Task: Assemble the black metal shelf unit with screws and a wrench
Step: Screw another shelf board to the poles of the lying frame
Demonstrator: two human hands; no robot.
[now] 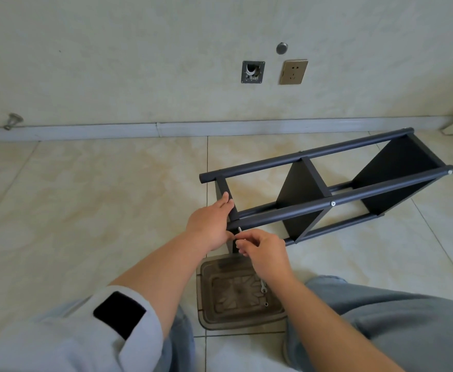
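I see the black shelf unit lying on its side on the tiled floor, its long axis running from the near end, right at my hands, away and up to the right toward the wall. Its three panels stand on edge between the tubes, and a bright screw head shows at the middle of the nearer upper tube. The joint I am working is at the near-left end of that tube, so both hands meet the unit at its closest corner and the rest of it stretches off to my right.

My left hand rests against the end panel, fingers fairly straight over its top edge and thumb down by the tube, steadying it. My right hand is just below and touching it, fingertips pinched on a small silvery tool that stands up against the tube; I take it for a hex key or the wrench, though it is too small to be sure.

Just beneath the hands, between my knees, sits a smoky clear plastic tray with a flat wrench and a small loose fastener in it. Both hands are equally near the joint; any turning falls to the right one.
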